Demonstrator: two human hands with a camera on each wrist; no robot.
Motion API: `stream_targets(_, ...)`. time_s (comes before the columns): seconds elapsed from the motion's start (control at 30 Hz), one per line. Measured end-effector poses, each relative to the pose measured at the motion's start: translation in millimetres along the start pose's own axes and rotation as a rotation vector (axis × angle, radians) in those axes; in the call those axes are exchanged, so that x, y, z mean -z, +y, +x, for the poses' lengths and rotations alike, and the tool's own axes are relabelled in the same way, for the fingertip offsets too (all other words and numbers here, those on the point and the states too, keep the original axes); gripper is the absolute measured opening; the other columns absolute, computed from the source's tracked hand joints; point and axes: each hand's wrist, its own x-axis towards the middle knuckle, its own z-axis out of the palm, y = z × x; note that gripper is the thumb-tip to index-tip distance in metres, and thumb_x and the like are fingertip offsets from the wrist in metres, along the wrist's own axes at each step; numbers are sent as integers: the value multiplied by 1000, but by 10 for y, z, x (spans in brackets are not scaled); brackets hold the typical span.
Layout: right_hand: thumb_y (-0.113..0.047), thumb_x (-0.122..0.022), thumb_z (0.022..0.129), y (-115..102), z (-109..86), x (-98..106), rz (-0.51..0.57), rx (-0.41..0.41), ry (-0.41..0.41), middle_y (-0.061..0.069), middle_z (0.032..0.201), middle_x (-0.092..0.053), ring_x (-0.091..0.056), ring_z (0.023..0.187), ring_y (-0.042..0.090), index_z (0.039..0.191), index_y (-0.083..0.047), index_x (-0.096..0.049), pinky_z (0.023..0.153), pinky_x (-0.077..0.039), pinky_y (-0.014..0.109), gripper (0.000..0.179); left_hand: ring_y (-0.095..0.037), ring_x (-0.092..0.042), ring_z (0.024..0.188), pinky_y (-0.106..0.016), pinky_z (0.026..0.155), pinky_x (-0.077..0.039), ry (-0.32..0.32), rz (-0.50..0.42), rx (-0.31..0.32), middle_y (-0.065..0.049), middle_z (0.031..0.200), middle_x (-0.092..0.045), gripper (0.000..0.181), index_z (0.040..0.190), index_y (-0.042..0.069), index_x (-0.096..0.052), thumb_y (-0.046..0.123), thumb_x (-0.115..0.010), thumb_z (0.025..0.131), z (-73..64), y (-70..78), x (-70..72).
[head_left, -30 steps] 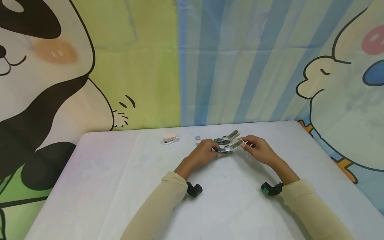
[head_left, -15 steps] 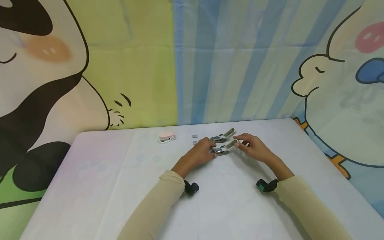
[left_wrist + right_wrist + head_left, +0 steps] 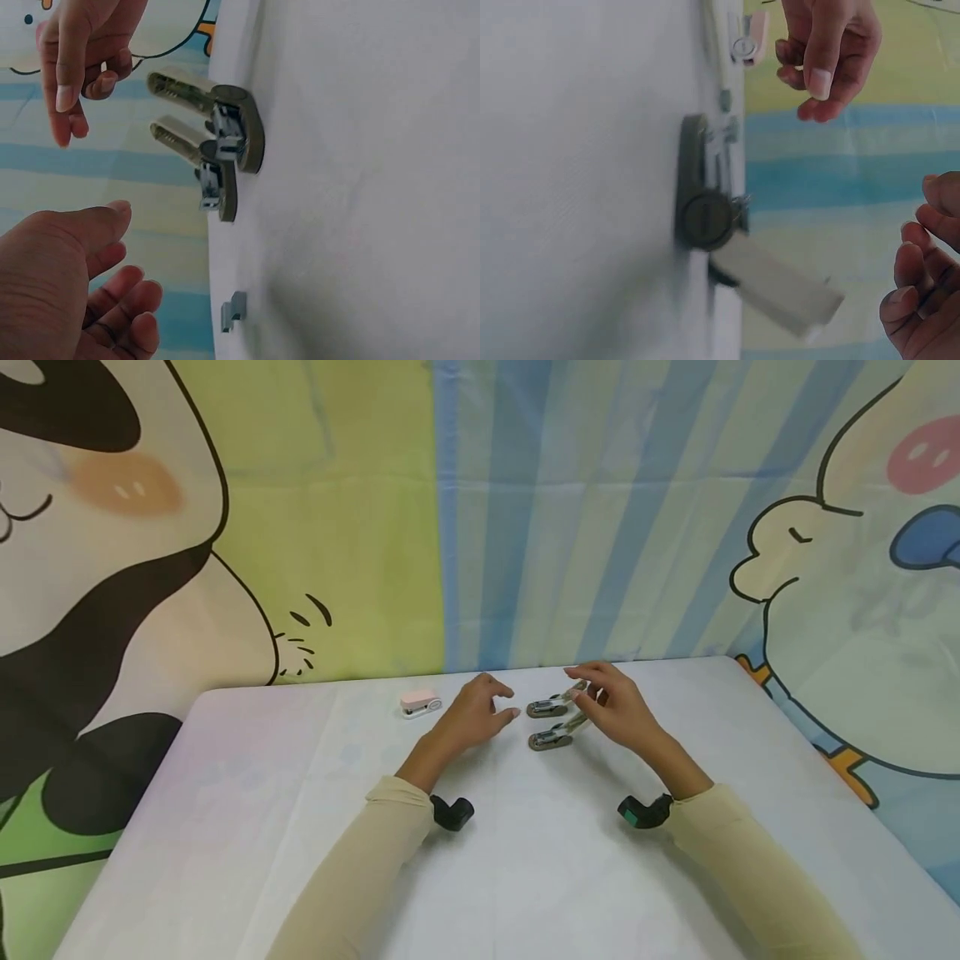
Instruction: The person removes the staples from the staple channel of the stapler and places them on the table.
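Note:
Two staplers with their top arms swung up sit on the white table, the near stapler [image 3: 551, 740] in front of the far stapler [image 3: 546, 708]. Both have dark grey-green bases and exposed metal magazines. My left hand [image 3: 471, 714] hovers to their left, thumb and fingers apart, holding nothing. On the other side, my right hand [image 3: 618, 708] is raised by the lifted arms, partly covering them in the head view. The wrist views show it free of them, with loosely bent fingers. Two small grey staple blocks [image 3: 233, 311] lie on the table, hidden behind my left hand in the head view.
A small pink-and-white stapler [image 3: 420, 702] sits at the back left of the table [image 3: 510, 860]. Behind the table's far edge hangs a cartoon-printed cloth [image 3: 360, 527]. A black wrist camera [image 3: 452, 814] sticks out from the left sleeve, another from the right.
Both hands have let go of the near stapler, which stays on the table with its arm up. My left hand has moved left; my right hand has risen slightly.

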Motion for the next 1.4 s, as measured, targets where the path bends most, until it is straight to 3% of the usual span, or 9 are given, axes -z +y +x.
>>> stream_targets(0.23, -13, -66, 94, -195, 314, -85, 48, -22, -46, 7, 118, -59, -50, 71, 17, 125, -7, -65, 59, -44, 33, 31, -21, -55, 87, -33, 72, -47, 189, 6, 40, -11, 112, -57, 34, 119, 2, -66, 20, -71, 90, -144, -135, 375)
stream_targets(0.47, -17, -65, 95, -352, 592, -418, 82, -72, -174, 7, 123, -57, -53, 75, 18, 129, -8, -62, 61, -45, 35, 36, -26, -56, 92, -39, 77, -48, 255, 36, 69, -16, 113, -56, 36, 118, -1, -66, 14, -75, 87, -300, -321, 628)
stream_targets(0.67, -21, -64, 96, -443, 789, -790, 113, -138, -319, 8, 126, -58, -56, 78, 19, 132, -10, -61, 61, -47, 33, 38, -34, -54, 104, -45, 86, -46, 268, 40, 169, -17, 117, -53, 42, 120, 0, -65, 19, -78, 85, -471, -576, 749)
stream_targets(0.83, -20, -64, 96, -444, 936, -1063, 144, -211, -401, 8, 115, -64, -55, 73, 23, 130, -10, -62, 63, -46, 32, 35, -36, -53, 108, -48, 88, -45, 254, 41, 245, -19, 121, -53, 46, 123, -1, -63, 19, -78, 84, -617, -779, 848)
stream_targets(1.07, -16, -66, 94, -355, 1044, -1407, 154, -253, -472, 14, 126, -60, -60, 80, 21, 130, -5, -61, 71, -50, 30, 38, -36, -54, 112, -49, 88, -46, 198, -24, 329, -19, 122, -54, 46, 125, -2, -62, 18, -76, 85, -657, -930, 811)
stream_targets(1.3, -12, -68, 92, -360, 1064, -1657, 141, -307, -490, 11, 132, -56, -55, 96, 22, 131, -5, -61, 74, -48, 29, 41, -32, -54, 111, -47, 90, -44, 184, -75, 337, -16, 123, -58, 47, 126, -1, -60, 20, -75, 87, -659, -1012, 727)
stream_targets(1.4, -11, -68, 91, -338, 1075, -1744, 132, -305, -489, 9, 126, -60, -54, 98, 21, 130, -6, -62, 76, -45, 28, 39, -30, -56, 105, -45, 87, -45, 178, -80, 325, -15, 119, -61, 48, 128, -1, -59, 16, -75, 87, -671, -1022, 707)
